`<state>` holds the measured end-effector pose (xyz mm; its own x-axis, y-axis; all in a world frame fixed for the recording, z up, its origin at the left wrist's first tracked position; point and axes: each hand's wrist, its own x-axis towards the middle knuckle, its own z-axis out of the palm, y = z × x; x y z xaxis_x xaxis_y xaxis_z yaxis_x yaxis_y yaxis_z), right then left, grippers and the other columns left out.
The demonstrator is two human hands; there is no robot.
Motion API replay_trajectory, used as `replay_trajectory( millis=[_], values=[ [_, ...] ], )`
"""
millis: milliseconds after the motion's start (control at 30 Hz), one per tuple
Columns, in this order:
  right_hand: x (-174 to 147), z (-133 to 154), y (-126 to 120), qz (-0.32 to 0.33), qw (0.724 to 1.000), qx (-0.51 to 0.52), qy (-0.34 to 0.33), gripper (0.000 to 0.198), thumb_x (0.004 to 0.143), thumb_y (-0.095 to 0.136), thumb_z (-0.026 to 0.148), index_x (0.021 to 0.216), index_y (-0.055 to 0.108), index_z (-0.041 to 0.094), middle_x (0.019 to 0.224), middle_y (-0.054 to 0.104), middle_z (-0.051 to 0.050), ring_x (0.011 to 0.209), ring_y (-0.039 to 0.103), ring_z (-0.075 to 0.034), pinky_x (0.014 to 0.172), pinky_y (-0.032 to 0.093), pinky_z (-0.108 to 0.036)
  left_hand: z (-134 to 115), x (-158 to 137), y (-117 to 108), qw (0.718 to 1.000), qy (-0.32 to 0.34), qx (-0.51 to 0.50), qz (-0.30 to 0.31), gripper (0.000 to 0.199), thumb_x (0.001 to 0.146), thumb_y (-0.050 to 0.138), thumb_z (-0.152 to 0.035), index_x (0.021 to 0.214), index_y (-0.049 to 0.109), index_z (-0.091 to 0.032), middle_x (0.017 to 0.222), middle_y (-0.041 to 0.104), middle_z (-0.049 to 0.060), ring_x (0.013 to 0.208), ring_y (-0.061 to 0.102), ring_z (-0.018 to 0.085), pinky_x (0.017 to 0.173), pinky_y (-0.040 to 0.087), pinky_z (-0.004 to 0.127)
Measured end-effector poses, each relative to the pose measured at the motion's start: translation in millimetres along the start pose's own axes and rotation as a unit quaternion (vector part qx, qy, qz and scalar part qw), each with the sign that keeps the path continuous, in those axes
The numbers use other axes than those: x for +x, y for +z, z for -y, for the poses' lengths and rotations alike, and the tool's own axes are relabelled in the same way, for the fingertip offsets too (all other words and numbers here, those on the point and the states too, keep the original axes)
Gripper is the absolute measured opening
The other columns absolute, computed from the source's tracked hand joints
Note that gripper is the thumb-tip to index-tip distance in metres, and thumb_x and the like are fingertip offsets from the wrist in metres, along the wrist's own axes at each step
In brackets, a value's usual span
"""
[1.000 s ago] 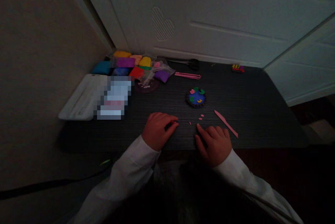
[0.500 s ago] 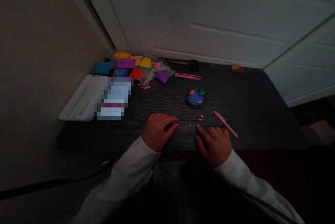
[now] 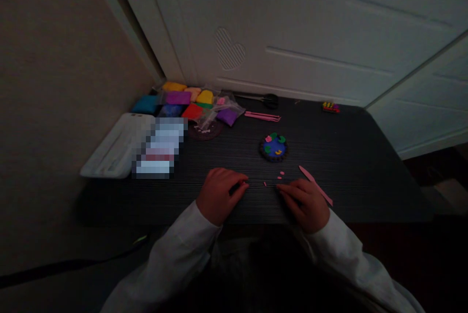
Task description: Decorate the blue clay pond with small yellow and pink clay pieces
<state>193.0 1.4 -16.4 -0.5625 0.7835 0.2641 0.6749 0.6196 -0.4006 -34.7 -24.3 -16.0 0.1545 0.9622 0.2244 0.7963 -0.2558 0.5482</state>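
My left hand [image 3: 221,193] is closed in a pinch at the table's near side, with a small pink clay piece [image 3: 243,184] just showing between thumb and forefinger. Across from it, my right hand [image 3: 305,203] has thumb and forefinger drawn together; whatever they hold, if anything, is too small to make out. Between the hands lies a thin pink clay bit [image 3: 265,184]. Two flattened pink clay pieces [image 3: 282,173] rest just beyond my right fingertips. Farther back sits a round clay pond [image 3: 275,147], blue with a dark rim, green leaves and a pink flower.
A pink modelling knife [image 3: 307,173] lies beside my right hand, partly behind it. Pink tools [image 3: 262,116] and black-handled scissors [image 3: 270,101] are at the back. Bagged coloured clay [image 3: 178,97], a white tray [image 3: 109,152] and a blurred-out bright panel [image 3: 161,147] occupy the left.
My right hand's forefinger, stretched to the table before, has drawn in to the thumb. The left hand keeps its pinch. The whole view has shifted, so things appear slightly lower.
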Motion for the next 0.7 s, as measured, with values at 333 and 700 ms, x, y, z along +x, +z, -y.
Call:
replay_trajectory(
  millis=[333,700],
  values=[
    [7.2,-6.3,-0.1,0.012,0.999,-0.029,-0.031,0.022,0.076,0.048,0.024,0.096,0.058,0.022,0.079,0.060,-0.003,0.075,0.054,-0.014,0.072,0.042,-0.033,0.6,-0.8,-1.4,1.000,-0.007,-0.015,0.000,0.017,0.076,0.048,-0.031,0.087,0.058,-0.022,0.081,0.062,-0.001,0.080,0.052,0.015,0.077,0.034,0.033],
    [10.7,-4.9,-0.4,0.005,0.999,0.023,-0.049,0.018,0.075,0.049,0.021,0.090,0.060,0.022,0.080,0.060,-0.004,0.078,0.055,-0.014,0.071,0.043,-0.033,0.5,-0.2,-1.6,1.000,-0.001,-0.013,-0.007,0.016,0.075,0.050,-0.030,0.086,0.058,-0.022,0.079,0.063,-0.001,0.080,0.052,0.015,0.076,0.034,0.033]
  ],
)
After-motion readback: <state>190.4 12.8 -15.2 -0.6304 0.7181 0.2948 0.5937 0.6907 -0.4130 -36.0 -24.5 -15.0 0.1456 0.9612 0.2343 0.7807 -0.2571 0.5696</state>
